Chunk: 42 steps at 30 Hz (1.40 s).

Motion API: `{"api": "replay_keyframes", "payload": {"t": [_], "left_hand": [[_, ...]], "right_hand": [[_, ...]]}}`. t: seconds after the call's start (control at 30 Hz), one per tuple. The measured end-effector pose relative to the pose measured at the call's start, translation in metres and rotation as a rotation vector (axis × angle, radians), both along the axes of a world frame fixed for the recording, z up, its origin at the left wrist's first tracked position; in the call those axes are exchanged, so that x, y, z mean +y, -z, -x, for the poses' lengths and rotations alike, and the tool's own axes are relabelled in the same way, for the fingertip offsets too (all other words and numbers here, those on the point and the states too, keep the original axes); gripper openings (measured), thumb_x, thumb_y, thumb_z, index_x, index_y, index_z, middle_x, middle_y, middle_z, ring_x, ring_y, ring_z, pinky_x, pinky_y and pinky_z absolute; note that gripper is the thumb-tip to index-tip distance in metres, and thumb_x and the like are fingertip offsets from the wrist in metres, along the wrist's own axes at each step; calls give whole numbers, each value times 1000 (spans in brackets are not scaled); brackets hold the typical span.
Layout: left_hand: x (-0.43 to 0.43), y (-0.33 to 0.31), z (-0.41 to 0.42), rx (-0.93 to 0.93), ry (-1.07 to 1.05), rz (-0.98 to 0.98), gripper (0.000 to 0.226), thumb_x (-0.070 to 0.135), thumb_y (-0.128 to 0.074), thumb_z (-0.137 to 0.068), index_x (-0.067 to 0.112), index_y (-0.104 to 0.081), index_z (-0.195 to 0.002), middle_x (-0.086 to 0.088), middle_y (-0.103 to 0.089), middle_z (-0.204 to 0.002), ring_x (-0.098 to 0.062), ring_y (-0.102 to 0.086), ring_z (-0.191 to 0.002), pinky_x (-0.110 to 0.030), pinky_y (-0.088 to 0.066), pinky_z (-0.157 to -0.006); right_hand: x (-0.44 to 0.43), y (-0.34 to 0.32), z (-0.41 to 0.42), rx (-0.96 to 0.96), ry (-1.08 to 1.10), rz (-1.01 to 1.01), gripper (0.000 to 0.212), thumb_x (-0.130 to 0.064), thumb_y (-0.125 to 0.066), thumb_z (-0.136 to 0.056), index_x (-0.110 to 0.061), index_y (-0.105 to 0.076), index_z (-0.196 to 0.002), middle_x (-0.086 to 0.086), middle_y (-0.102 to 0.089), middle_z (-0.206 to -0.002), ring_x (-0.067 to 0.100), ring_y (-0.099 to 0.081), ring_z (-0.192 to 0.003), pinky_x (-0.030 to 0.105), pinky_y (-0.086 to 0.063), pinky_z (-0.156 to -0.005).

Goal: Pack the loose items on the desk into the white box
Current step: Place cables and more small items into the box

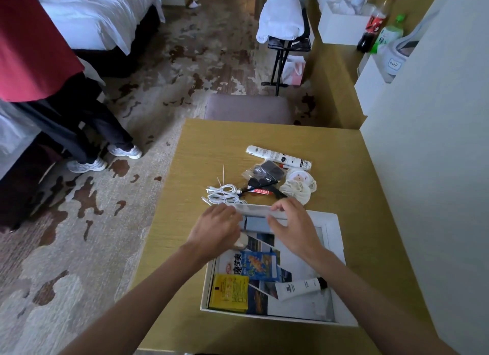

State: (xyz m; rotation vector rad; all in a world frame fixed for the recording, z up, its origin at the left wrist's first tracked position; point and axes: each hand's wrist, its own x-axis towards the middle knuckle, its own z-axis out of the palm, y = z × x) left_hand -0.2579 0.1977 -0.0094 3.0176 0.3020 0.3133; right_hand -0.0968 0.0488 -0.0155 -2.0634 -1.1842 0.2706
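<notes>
1. The fingers (281,207) of the right hand (292,223) were curled over the far edge of a flat pale packet (254,211). The thumb was tucked under it, so the right end was pinched.
2. The left end of the packet was gripped by the left hand (218,229). Its thumb could not be seen.
3. The packet was held level, just above the far edge of the white box (341,251). It was not yet laid inside.
4. The packet looked thin, light and a bit bendy. It would likely sag if it were held at one end only, so a hold at both ends suited it. Its skin looked smooth and maybe slippy, so a firm but gentle pinch was called for.
5. Both hands were turned palm down. Both arms were stretched forward over the box from the near side of the desk (201,148).
6. Inside the box, a blue packet (258,264), a yellow packet (229,291) and a white tube with a black cap (299,288) were seen lying on a printed sheet (267,242).
7. Past the box, more loose things lay on the desk. A white cable (222,193), a long white tube (277,156), a black thing in a clear bag (267,171) and a round cloth pouch (299,189) were seen there. All of them looked small and light.
</notes>
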Motion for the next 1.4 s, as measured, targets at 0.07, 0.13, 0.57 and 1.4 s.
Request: {"api": "replay_keyframes", "payload": {"t": [0.07,0.13,0.57,1.4], "left_hand": [[14,-7,-1,-132,-118,116,13,14,-57,-83,14,-65,-94,-1,-67,-91,-17,-60,-83,-34,-55,-66],[31,-8,-3,-184,-255,211,11,12,-58,-84,17,-63,-93,1,-66,-91,-17,-59,-83,-28,-50,-57],[120,69,-17,251,-511,525,34,26,-57,-88,18,-53,-120,-4,-53,-124,-21,-50,-113,-39,-50,-86],[151,80,-34,-52,-184,499,15,17,-53,-91,15,-67,-95,2,-67,-93,-12,-63,-81,-21,-50,-58]], "right_hand": [[11,-7,-9,-16,-16,4,13,-21,-66,-87,-16,-60,-97,-3,-57,-100,11,-53,-96,26,-47,-81],[24,-9,-18,-18,-29,25,13,-22,-65,-88,-16,-61,-99,-3,-58,-101,11,-53,-96,26,-47,-79],[141,24,-33,181,-140,359,16,-15,-65,-88,-18,-65,-104,-4,-68,-103,6,-58,-89,12,-40,-68],[198,36,-50,447,180,197,14,-12,-62,-90,-16,-64,-103,-10,-64,-94,0,-60,-85,11,-47,-70]]}}
